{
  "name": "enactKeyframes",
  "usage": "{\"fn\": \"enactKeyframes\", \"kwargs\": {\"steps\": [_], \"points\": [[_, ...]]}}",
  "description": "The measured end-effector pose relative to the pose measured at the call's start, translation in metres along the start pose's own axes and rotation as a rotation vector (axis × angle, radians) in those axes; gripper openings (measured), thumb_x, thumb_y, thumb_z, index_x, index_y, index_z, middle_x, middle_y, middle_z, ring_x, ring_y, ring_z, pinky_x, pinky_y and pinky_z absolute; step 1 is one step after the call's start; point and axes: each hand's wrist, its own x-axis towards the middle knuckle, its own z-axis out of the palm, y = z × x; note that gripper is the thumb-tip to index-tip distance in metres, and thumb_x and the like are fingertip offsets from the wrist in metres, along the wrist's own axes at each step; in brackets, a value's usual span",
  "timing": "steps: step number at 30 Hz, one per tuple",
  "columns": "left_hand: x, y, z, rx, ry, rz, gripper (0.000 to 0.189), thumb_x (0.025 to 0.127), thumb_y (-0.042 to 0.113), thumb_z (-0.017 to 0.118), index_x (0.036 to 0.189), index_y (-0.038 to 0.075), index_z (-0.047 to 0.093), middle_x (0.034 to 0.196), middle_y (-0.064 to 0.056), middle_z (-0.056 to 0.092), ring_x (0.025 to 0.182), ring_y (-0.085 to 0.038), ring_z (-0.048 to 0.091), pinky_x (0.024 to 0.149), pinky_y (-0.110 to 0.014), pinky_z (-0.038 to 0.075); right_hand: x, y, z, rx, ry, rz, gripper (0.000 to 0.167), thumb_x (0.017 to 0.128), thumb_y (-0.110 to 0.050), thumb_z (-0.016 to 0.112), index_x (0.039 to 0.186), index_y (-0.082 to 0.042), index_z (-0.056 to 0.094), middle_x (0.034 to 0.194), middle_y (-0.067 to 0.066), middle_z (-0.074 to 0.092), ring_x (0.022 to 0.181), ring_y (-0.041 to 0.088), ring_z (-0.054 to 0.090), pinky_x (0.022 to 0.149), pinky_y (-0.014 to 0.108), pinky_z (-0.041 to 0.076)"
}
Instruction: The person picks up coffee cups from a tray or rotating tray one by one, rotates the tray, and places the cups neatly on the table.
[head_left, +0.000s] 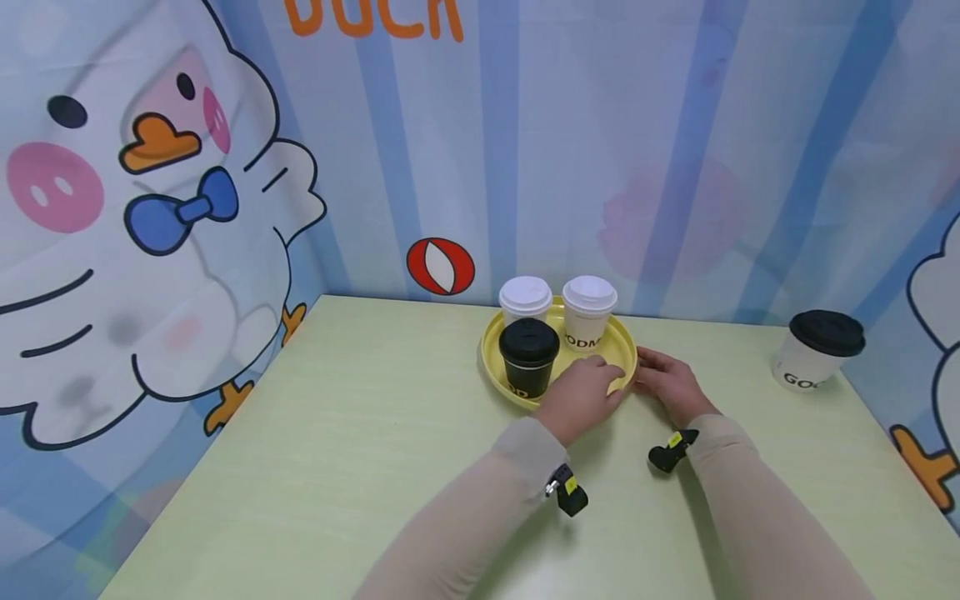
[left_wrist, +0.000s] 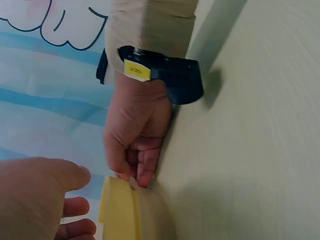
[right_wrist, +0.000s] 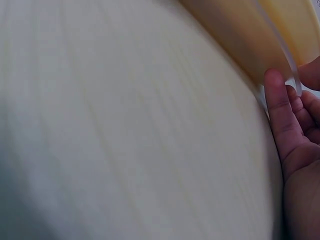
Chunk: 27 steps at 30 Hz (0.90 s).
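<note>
Gripping the yellow tray (head_left: 621, 342) by its right rim with the right hand (head_left: 671, 387)

Behind the tray hangs a blue striped backdrop (head_left: 547, 167), with a cartoon duck (head_left: 161, 267) printed well to the tray's left. Beneath the tray, and spreading to its near side, is a pale green table (head_left: 360, 425). The right hand sits just outside the tray, its fingers bent round the rim; the left hand (head_left: 585, 396) is over the tray's near right part, fingers bent, and whether they hold anything cannot be told. Well apart from the tray, on its right, a black-lidded white cup (head_left: 813, 358) stands alone. Three more cups are upright in the tray: a black cup (head_left: 528, 367) at its near left, just beside the left hand, and a left white cup (head_left: 525, 298) and right white cup (head_left: 587, 312) at its back, farther from both hands. Small black wrist cameras (head_left: 570, 493) are on the tray's near side
</note>
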Motion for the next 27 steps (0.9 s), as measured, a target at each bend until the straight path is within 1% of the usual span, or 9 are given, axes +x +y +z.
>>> {"fn": "enactKeyframes", "kwargs": {"steps": [5,10,15,20,27], "points": [[-0.001,-0.003,0.015,0.035,-0.030,-0.031,0.034,0.101,0.036,0.061,0.132,0.024,0.068,0.119,0.004,0.068,0.103,-0.011,0.064,0.089,-0.024,0.052,-0.001,0.001,0.001,0.019,0.000,-0.009,0.066,0.101,-0.020,0.061,0.157,-0.001,0.032,0.154,0.023,0.041,0.107,0.006,0.059,0.089,0.018,0.053],[-0.001,-0.003,0.025,0.053,-0.033,-0.040,0.032,0.100,0.034,0.063,0.130,0.024,0.069,0.113,0.005,0.070,0.099,-0.010,0.066,0.086,-0.025,0.053,-0.001,0.000,0.001,0.032,0.000,0.005,0.066,0.101,-0.019,0.061,0.157,-0.002,0.031,0.155,0.022,0.041,0.108,0.007,0.059,0.088,0.018,0.053],[-0.001,-0.001,0.028,0.053,-0.017,-0.034,0.029,0.100,0.029,0.065,0.127,0.023,0.071,0.108,0.006,0.071,0.096,-0.009,0.066,0.084,-0.024,0.053,-0.001,-0.001,0.001,0.031,-0.004,0.000,0.066,0.102,-0.019,0.060,0.158,-0.002,0.030,0.155,0.023,0.040,0.110,0.009,0.059,0.089,0.019,0.053],[-0.003,-0.003,0.028,0.049,0.010,-0.026,0.026,0.098,0.027,0.067,0.124,0.025,0.073,0.103,0.008,0.071,0.091,-0.008,0.066,0.078,-0.023,0.053,-0.002,-0.001,0.001,0.023,-0.005,-0.011,0.066,0.101,-0.019,0.061,0.158,-0.003,0.031,0.154,0.023,0.041,0.107,0.006,0.060,0.089,0.018,0.053],[-0.006,-0.007,0.026,0.042,0.018,-0.010,0.026,0.098,0.025,0.068,0.123,0.025,0.073,0.102,0.008,0.071,0.090,-0.008,0.066,0.076,-0.023,0.053,-0.003,-0.003,0.001,0.037,-0.008,-0.016,0.065,0.101,-0.015,0.060,0.157,0.000,0.030,0.154,0.026,0.040,0.102,0.004,0.061,0.088,0.019,0.054]]}}
